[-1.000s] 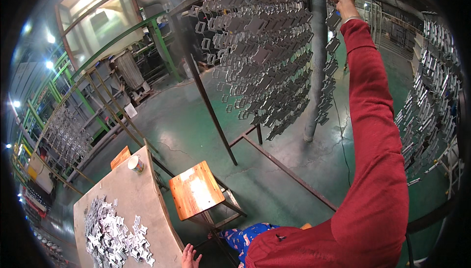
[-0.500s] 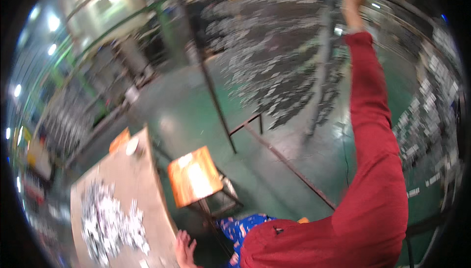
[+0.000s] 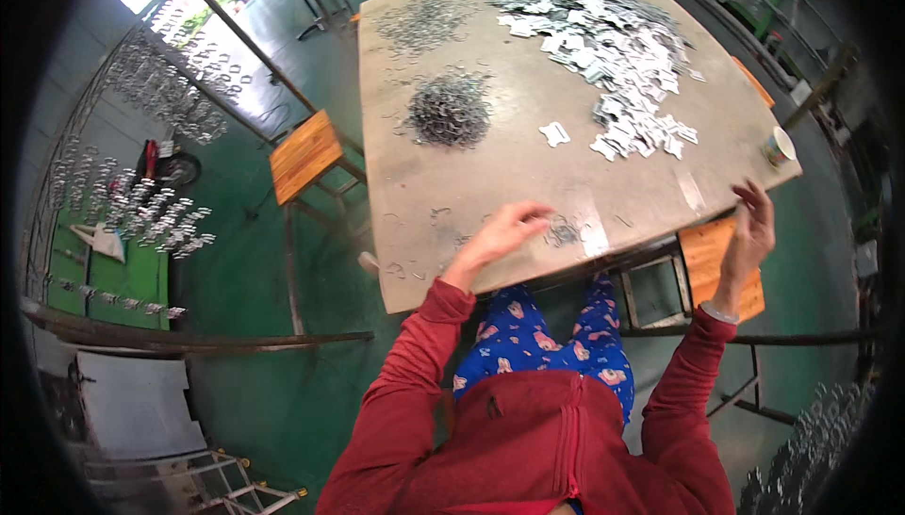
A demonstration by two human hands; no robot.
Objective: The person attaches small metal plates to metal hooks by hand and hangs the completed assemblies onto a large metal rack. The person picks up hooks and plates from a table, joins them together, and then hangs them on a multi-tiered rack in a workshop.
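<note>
My left hand point(image 3: 509, 234) hovers over the near edge of the table point(image 3: 509, 162), fingers stretched to the right, seemingly empty. Just beyond its fingertips is a small cluster of thin wire hooks point(image 3: 564, 230). My right hand point(image 3: 751, 237) is raised beside the table's near right corner, fingers apart with nothing seen in them. A dense heap of dark wire hooks point(image 3: 451, 108) sits left of the table's middle, with looser hooks point(image 3: 424, 23) scattered behind it. At the far right spreads a large pile of flat silvery metal pieces point(image 3: 603, 44); one such piece point(image 3: 555, 133) lies apart from it.
A paper cup point(image 3: 779, 147) stands at the table's right corner. Wooden stools flank the table, one on the left point(image 3: 306, 157) and one under my right hand point(image 3: 696, 265). Racks of hanging metal parts point(image 3: 156, 204) are at left. A dark bar point(image 3: 236, 338) crosses the lower left.
My view has swung from a rack of hanging parts to the table. My right hand has left the rack's upper bar and come down beside the table; my left is now above the tabletop.
</note>
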